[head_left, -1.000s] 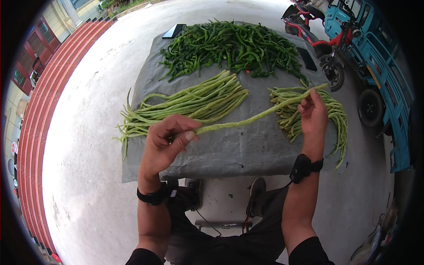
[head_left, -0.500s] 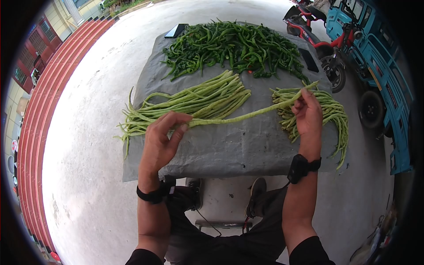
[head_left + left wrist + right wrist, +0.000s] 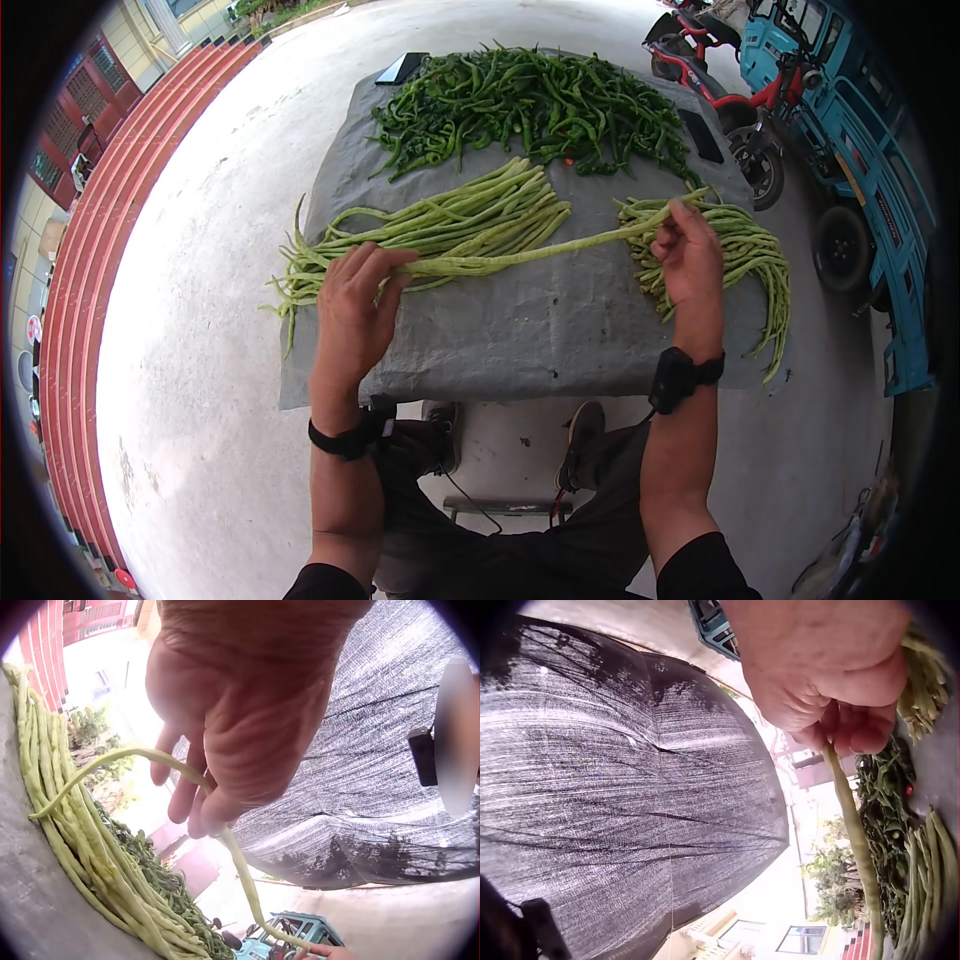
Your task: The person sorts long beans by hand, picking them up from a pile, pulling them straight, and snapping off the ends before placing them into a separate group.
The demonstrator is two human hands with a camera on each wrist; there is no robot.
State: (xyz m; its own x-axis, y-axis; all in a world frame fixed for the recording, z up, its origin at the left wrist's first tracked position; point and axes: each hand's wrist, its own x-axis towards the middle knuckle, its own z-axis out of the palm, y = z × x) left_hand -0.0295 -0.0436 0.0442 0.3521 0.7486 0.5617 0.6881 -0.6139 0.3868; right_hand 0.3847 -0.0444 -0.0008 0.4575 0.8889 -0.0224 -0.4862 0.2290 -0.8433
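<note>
One long green bean (image 3: 560, 246) stretches between the two hands above the cloth-covered table. My left hand (image 3: 350, 310) pinches it between thumb and fingers, and in the left wrist view its free tail (image 3: 82, 774) curves out past the fingers. The other end is pinched by my right hand (image 3: 693, 262), with a short tip showing beyond the fingers. Beneath and behind the left hand lies a large bundle of long beans (image 3: 470, 215). A second bundle (image 3: 750, 245) sits by the right hand, its ends drooping over the table's right side.
A wide heap of green peppers (image 3: 530, 105) covers the far part of the grey cloth (image 3: 500, 350). Dark phone-like slabs lie at the back right (image 3: 702, 136) and back left (image 3: 402, 68). A blue cargo tricycle (image 3: 860, 160) stands to the right, red steps (image 3: 130, 210) to the left.
The right hand has come left and slightly down with its end of the bean. The left hand has shifted a little up and left, over the left bundle's edge.
</note>
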